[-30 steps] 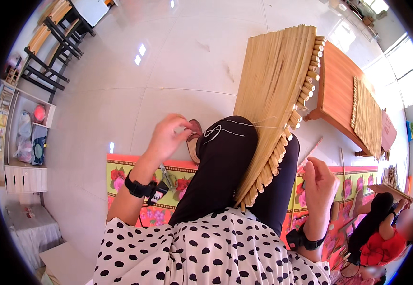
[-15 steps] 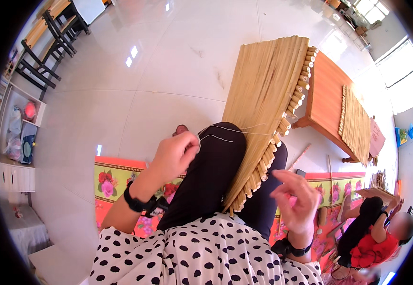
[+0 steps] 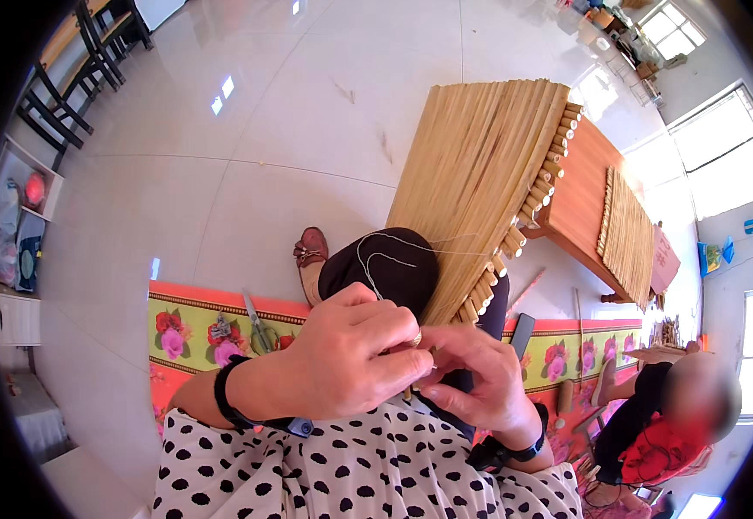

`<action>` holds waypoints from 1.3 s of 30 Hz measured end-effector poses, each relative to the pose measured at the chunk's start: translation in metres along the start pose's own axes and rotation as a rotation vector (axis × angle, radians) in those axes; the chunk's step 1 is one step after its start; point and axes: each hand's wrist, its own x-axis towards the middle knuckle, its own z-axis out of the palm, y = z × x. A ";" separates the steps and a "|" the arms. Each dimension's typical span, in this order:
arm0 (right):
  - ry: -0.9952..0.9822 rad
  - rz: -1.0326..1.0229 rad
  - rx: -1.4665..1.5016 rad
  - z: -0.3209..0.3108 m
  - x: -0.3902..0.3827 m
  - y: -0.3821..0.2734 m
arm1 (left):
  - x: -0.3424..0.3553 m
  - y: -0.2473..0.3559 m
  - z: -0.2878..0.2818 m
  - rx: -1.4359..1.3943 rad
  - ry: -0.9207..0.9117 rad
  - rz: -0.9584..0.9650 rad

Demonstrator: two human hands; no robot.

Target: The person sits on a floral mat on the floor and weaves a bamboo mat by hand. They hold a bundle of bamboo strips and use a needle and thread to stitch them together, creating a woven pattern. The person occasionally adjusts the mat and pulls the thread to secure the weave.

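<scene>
My left hand point(image 3: 355, 350) is closed in a pinch over my lap. A thin white thread point(image 3: 361, 259) runs from behind it, loops over my dark-trousered knee and reaches the mat of reed stalks point(image 3: 480, 164). Fingertip to fingertip with it, my right hand point(image 3: 477, 372) is closed too; a tiny pale bit shows between them, too small to name. The mat slopes from my lap up toward the wooden table, its cut stalk ends stepped along the right edge. My hands cover part of its near end.
Scissors point(image 3: 258, 322) lie on the flowered cloth point(image 3: 177, 336) to the left, a dark phone-like object point(image 3: 522, 333) to the right. Beyond stands a wooden table point(image 3: 579, 186) with a second reed mat point(image 3: 625, 229). A person in red point(image 3: 666, 441) sits at the right.
Both hands have come together in front of my lap; the right moved left off the mat's side, the left moved right and down. The thread now hangs in a wider loop.
</scene>
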 end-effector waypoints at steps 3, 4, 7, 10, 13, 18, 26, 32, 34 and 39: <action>-0.089 0.060 -0.023 -0.006 0.000 -0.001 | 0.003 0.000 -0.006 0.006 0.016 0.006; -0.088 0.077 -0.010 -0.008 0.000 -0.002 | 0.003 -0.001 -0.007 -0.018 0.030 -0.001; -0.092 0.120 0.018 -0.012 -0.002 -0.004 | 0.003 -0.008 -0.006 -0.119 0.046 -0.027; -0.102 0.135 0.020 -0.014 -0.002 -0.005 | 0.002 -0.014 -0.002 -0.330 0.017 -0.103; -0.111 0.133 -0.006 -0.016 -0.002 -0.007 | 0.000 -0.020 0.001 -0.704 -0.037 -0.285; 0.046 -0.127 -0.271 -0.011 0.004 -0.005 | -0.004 -0.025 0.022 -1.276 0.126 -0.385; 0.638 0.059 -0.330 -0.026 -0.013 0.037 | 0.000 -0.061 -0.025 -0.942 0.413 -0.331; 0.543 0.243 -0.373 -0.008 0.000 0.051 | 0.020 -0.066 0.000 -0.202 -0.067 -0.214; 0.529 0.232 -0.392 -0.006 0.002 0.059 | 0.025 -0.069 0.013 -0.100 -0.122 -0.187; 0.529 0.234 -0.400 -0.002 0.003 0.065 | 0.028 -0.079 0.031 -0.057 -0.128 -0.150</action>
